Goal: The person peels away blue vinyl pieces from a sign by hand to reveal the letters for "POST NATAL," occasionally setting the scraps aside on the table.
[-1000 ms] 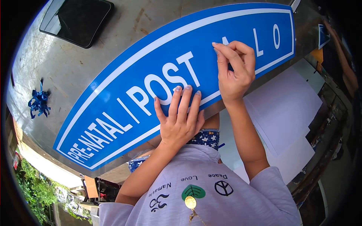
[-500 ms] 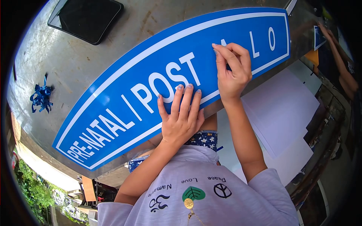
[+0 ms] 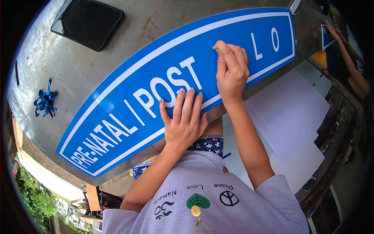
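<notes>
A long blue sign [image 3: 128, 84] with white border and white letters "PRE-NATAL | POST", then "L O", lies on a grey metal table [image 3: 78, 66]. My left hand [image 3: 182, 124] rests flat on the sign's near edge below "POST", fingers spread. My right hand [image 3: 230, 70] presses its bunched fingertips onto the sign just right of the "T", covering the lettering there. Whether something thin is pinched in those fingers cannot be seen.
A black tray [image 3: 89, 24] sits at the table's far left. A clump of blue vinyl scraps [image 3: 45, 103] lies near the left edge. White sheets [image 3: 292, 113] are stacked to the right. Another person's arm [image 3: 350, 66] reaches in at far right.
My right hand has shifted slightly left and lowered its fingertips onto the sign, now hiding the letter that showed beside them. The left hand stays put.
</notes>
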Motion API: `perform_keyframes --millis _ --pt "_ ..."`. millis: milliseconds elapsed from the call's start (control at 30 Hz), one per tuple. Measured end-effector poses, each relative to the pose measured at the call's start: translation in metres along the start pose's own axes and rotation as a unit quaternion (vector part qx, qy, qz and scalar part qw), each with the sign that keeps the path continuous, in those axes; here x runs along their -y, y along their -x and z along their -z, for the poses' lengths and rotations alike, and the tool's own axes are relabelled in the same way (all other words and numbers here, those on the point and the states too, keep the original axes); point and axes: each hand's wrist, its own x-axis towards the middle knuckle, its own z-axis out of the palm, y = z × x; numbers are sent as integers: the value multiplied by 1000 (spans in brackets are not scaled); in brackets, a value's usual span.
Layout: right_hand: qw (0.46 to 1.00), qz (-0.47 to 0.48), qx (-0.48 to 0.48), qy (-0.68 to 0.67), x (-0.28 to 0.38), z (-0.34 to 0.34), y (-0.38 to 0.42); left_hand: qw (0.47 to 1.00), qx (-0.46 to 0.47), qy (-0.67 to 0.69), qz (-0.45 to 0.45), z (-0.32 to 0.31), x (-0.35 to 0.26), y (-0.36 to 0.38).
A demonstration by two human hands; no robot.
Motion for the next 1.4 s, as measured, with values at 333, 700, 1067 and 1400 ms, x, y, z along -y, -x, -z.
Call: perform_keyframes --millis 333,700,1067,1400 --pt "997 -45 -13 -59 -1 5 4 1000 1 3 3 0 1 2" --pt "999 -32 -8 -35 1 3 2 1000 -1 -1 -2 -1 0 1" --pt "983 -109 14 -147 -2 12 -2 1000 -2 2 0 2 -1 -1" --pt "993 -44 54 -100 -5 12 -15 1000 -13 -5 -7 1 -2 -1"
